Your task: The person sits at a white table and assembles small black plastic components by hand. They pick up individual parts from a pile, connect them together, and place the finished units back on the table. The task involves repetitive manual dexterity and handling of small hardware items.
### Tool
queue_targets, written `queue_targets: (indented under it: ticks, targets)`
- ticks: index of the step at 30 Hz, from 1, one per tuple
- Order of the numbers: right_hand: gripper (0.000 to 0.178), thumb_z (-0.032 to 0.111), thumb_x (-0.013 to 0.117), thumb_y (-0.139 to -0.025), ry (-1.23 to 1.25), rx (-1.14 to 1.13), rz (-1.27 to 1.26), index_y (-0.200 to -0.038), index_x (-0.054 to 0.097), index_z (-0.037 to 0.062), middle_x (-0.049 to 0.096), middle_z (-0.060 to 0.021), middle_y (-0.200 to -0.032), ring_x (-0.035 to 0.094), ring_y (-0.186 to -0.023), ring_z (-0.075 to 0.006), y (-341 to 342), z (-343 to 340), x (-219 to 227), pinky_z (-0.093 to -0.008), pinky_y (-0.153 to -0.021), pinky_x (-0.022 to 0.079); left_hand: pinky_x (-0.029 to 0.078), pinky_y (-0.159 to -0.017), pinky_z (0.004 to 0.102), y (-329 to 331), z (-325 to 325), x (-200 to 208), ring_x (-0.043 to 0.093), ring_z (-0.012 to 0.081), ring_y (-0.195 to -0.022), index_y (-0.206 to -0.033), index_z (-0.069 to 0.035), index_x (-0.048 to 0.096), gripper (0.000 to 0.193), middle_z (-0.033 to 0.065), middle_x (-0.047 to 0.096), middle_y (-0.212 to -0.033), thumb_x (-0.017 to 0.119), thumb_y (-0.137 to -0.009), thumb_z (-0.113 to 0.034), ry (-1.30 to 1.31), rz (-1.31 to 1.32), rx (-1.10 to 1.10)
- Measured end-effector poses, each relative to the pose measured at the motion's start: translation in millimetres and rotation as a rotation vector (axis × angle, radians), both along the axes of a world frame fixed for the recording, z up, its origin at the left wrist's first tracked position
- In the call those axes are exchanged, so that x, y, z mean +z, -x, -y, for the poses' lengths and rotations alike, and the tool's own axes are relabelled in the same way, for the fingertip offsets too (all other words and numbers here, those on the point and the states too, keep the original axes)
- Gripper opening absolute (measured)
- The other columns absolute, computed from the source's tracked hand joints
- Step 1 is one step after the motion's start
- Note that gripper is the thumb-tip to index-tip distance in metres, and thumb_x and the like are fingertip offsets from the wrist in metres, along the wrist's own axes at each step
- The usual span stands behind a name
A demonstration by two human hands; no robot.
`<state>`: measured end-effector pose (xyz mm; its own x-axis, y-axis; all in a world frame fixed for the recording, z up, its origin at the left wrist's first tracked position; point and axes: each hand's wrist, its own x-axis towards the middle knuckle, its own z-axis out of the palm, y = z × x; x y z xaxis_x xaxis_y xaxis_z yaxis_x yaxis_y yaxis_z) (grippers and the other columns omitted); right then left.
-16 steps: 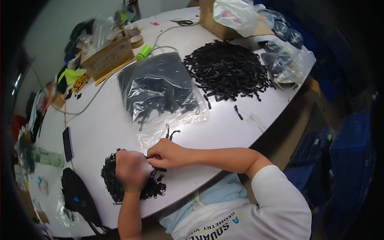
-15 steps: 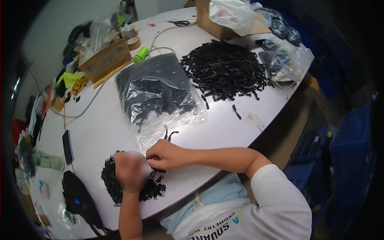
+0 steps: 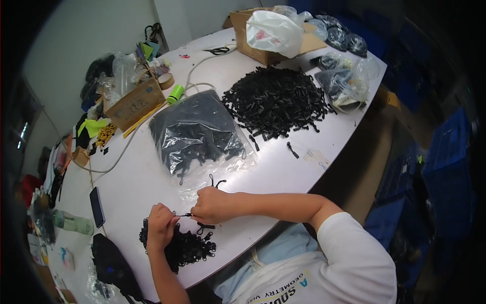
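Note:
My left hand [image 3: 161, 227] is closed in a pinch at the left end of a small black cord pull [image 3: 185, 215]. The fingers of my right hand [image 3: 215, 204] pinch its other end, so it stretches across the gap between both hands. Below them lies a heap of small black zipper sliders [image 3: 190, 249], partly hidden by my left hand and wrist. More black looped cord pulls [image 3: 217, 181] poke out just beyond my right hand, and another dark looped piece [image 3: 205, 227] shows beneath it. Whether a slider is inside my left fingers is hidden.
A clear bag of black cord pulls [image 3: 197, 134] lies ahead, with a large black pile of pulls [image 3: 276, 101] beyond it. Cardboard boxes [image 3: 135, 107], a phone [image 3: 97, 206], a green bottle [image 3: 73, 222] and a black pouch [image 3: 112, 266] also occupy the table.
My left hand, blurred over the slider heap before, has come up beside my right hand, and the cord pull now spans between them. The whole view has shifted slightly.

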<state>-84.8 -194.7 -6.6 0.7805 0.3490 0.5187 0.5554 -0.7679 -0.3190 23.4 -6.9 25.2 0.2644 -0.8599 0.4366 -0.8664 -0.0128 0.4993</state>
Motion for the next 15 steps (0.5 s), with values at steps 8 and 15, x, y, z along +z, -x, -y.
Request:
queue_targets:
  ticks: [8,15]
  targets:
    - [0.021,0.019,0.076,-0.073,-0.242,-0.106,-0.421,-0.080,0.063,0.0040,0.063,-0.0103,-0.070,0.062,-0.061,-0.0228,8.4,-1.6,38.2,-0.0343,-0.060,0.048,0.043,-0.064,0.0400,-4.5,-21.9,11.5,0.053,0.0290,-0.072,-0.073,-0.007,0.058,0.016,0.0096,0.054,-0.070,0.072,-0.072,-0.015,-0.029,0.176,0.009]
    - [0.038,0.004,0.073,-0.065,-0.633,-0.434,-0.292,-0.095,0.050,0.0042,0.046,-0.0026,-0.083,0.042,-0.065,-0.0091,64.7,155.4,-22.4,-0.0228,-0.061,0.038,0.045,-0.068,0.0379,109.9,-72.9,47.1,0.054,0.0287,-0.076,-0.085,-0.002,0.058,0.035,0.0119,0.053,-0.078,0.067,-0.073,-0.034,0.258,0.258,-0.086]
